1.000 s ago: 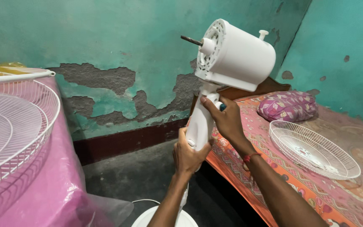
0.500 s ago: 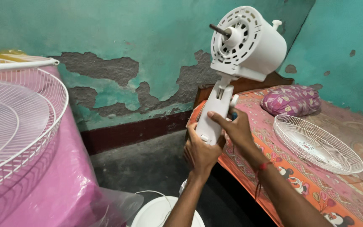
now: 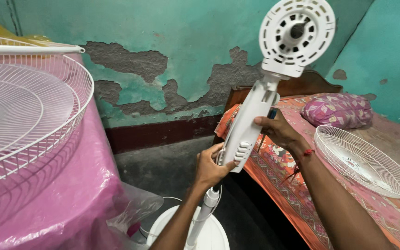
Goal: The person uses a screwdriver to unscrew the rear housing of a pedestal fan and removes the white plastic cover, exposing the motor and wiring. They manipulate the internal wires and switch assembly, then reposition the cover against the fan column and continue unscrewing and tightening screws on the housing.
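A white pedestal fan body (image 3: pixel 251 121) with its round motor head (image 3: pixel 297 34) stands tilted in front of me, the motor's face and shaft turned toward the camera. My left hand (image 3: pixel 209 165) grips the lower end of the body by the row of buttons, just above the white pole (image 3: pixel 203 214). My right hand (image 3: pixel 278 129) holds the right side of the body and also has a thin tool with a blue handle (image 3: pixel 270 115) against it. The pole runs down to the round white base (image 3: pixel 209 234).
A white wire fan guard (image 3: pixel 28 111) lies on a pink plastic-covered surface (image 3: pixel 65 199) at the left. A second wire guard (image 3: pixel 364 159) rests on the patterned bed (image 3: pixel 278 185) at the right, near a purple pillow (image 3: pixel 336 110). The teal wall (image 3: pixel 163 41) behind is peeling.
The fan head has swung round, from facing left to facing the camera, and the body now leans further right. My left hand stays low on the body; my right stays at the body's side.
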Available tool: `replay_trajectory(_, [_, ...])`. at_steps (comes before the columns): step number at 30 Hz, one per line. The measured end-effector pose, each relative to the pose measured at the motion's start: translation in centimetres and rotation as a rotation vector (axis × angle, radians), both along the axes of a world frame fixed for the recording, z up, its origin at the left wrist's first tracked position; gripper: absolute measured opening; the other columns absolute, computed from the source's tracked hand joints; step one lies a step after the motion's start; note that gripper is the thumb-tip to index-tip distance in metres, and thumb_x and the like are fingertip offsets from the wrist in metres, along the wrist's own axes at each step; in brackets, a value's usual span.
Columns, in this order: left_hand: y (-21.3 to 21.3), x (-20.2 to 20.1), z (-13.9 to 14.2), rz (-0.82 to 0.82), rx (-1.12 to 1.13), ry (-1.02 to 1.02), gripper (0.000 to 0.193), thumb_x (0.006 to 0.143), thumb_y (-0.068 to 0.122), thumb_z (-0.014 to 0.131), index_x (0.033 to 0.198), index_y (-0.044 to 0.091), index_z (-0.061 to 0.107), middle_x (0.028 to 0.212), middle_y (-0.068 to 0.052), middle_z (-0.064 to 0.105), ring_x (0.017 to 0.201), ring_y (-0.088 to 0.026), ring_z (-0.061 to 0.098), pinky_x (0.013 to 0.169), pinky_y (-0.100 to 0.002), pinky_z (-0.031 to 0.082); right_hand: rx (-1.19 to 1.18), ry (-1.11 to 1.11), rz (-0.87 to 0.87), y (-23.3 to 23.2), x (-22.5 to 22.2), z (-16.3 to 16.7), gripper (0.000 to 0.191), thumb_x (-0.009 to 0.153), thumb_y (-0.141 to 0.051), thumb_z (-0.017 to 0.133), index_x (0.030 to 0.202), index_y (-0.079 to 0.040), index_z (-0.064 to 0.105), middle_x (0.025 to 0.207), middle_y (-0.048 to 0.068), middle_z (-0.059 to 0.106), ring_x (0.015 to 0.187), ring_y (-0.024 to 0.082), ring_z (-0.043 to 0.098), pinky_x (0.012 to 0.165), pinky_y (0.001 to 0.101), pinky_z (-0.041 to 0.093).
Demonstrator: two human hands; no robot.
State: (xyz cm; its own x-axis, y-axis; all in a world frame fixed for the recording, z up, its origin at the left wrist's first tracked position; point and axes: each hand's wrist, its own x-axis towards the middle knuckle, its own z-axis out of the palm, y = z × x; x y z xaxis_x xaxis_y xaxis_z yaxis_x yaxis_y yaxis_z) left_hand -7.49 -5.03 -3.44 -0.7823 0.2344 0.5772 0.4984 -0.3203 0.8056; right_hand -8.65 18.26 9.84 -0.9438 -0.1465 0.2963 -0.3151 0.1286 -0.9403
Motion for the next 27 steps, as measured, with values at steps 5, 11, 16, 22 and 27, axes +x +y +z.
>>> replay_trajectory(5, [-0.4, 2.4, 1.2, 0.197, -0.061, -0.001, 0.056, 0.072, 0.014, 0.086, 0.126, 0.005, 0.071, 0.104, -0.013, 0.082, 0.096, -0.015, 0.079, 0.084, -0.031, 0.061, -0.202, 0.005, 0.103, 1.9, -2.2, -2.7, 0.028, 0.087, -0.024, 0.081, 0.097, -0.012, 0.058, 0.072, -0.007, 0.047, 0.06, 0.005, 0.038, 0.062, 0.0242, 0.04])
replay_trajectory(11, [-0.6, 1.4, -0.4, 0.126, -0.004, 0.096, 0.057, 0.081, 0.015, 0.08, 0.134, 0.004, 0.062, 0.112, -0.014, 0.077, 0.105, -0.018, 0.075, 0.09, -0.032, 0.058, -0.194, 0.019, 0.102, 2.3, -2.4, -3.7, 0.029, 0.089, -0.029, 0.081, 0.093, -0.01, 0.059, 0.07, -0.007, 0.044, 0.061, 0.005, 0.038, 0.063, 0.0242, 0.039])
replay_trajectory(16, [-0.5, 0.5, -3.6, 0.091, 0.143, 0.062, 0.034, 0.098, 0.016, 0.064, 0.129, 0.002, 0.062, 0.113, -0.01, 0.074, 0.104, -0.018, 0.074, 0.087, -0.033, 0.059, -0.2, 0.032, 0.016, 1.1, -1.7, -3.4, 0.029, 0.086, -0.03, 0.08, 0.092, -0.013, 0.057, 0.072, -0.009, 0.045, 0.06, 0.004, 0.035, 0.057, 0.0222, 0.033])
replay_trajectory(22, [-0.7, 0.0, -2.3, 0.267, -0.08, -0.169, 0.016, 0.095, 0.019, 0.075, 0.098, 0.004, 0.077, 0.075, -0.014, 0.075, 0.065, -0.02, 0.068, 0.058, -0.036, 0.053, -0.162, 0.042, -0.028, 0.9, -1.4, -3.3, 0.029, 0.084, -0.033, 0.079, 0.093, -0.013, 0.06, 0.073, -0.009, 0.046, 0.061, 0.003, 0.036, 0.056, 0.0218, 0.031])
replay_trajectory(27, [-2.5, 0.2, -0.5, 0.484, -0.091, 0.315, 0.008, 0.087, 0.012, 0.076, 0.093, 0.006, 0.077, 0.087, -0.01, 0.076, 0.076, -0.025, 0.074, 0.066, -0.037, 0.057, -0.178, 0.074, -0.036, 0.7, -1.6, -3.9, 0.033, 0.088, -0.035, 0.08, 0.092, -0.011, 0.057, 0.072, -0.008, 0.043, 0.06, 0.004, 0.035, 0.056, 0.0223, 0.031])
